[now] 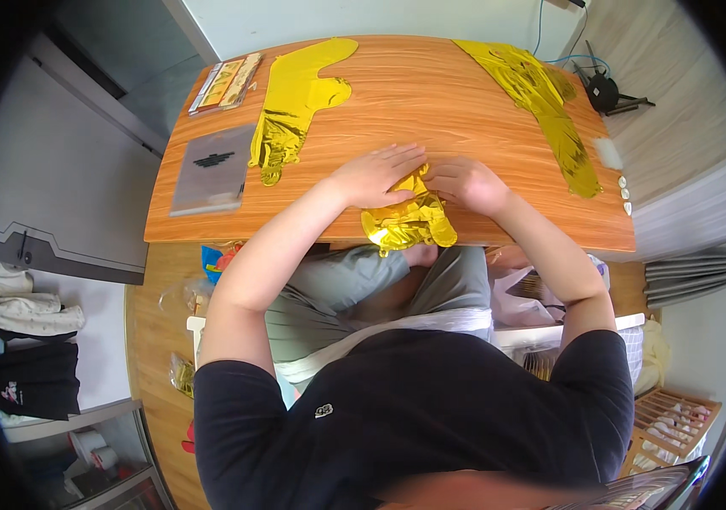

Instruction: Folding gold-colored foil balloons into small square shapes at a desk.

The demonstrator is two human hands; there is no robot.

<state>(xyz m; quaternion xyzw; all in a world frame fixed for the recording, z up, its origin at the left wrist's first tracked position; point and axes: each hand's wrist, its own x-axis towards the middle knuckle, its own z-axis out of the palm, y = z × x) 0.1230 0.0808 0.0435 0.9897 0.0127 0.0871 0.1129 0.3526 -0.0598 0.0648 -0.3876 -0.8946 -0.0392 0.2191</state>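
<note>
A crumpled, flat gold foil balloon (414,223) lies at the table's near edge, its lower end hanging a little over it. My left hand (380,176) rests on its upper left part, palm down, with the fingers stretched out toward the right. On the other side my right hand (471,185) is closed, its curled fingers pinching the balloon's upper right edge. The fingertips of that hand are partly hidden. Another flat gold foil balloon (303,89) is spread at the far left of the table. A long gold foil balloon (537,102) stretches along the right side.
On the wooden table (414,93), a clear plastic sleeve (201,191) with dark strips lies at left, below a stack of flat printed packets (225,83). A black router (603,92) with cables stands at the back right corner. Small white pieces (624,194) line the right edge.
</note>
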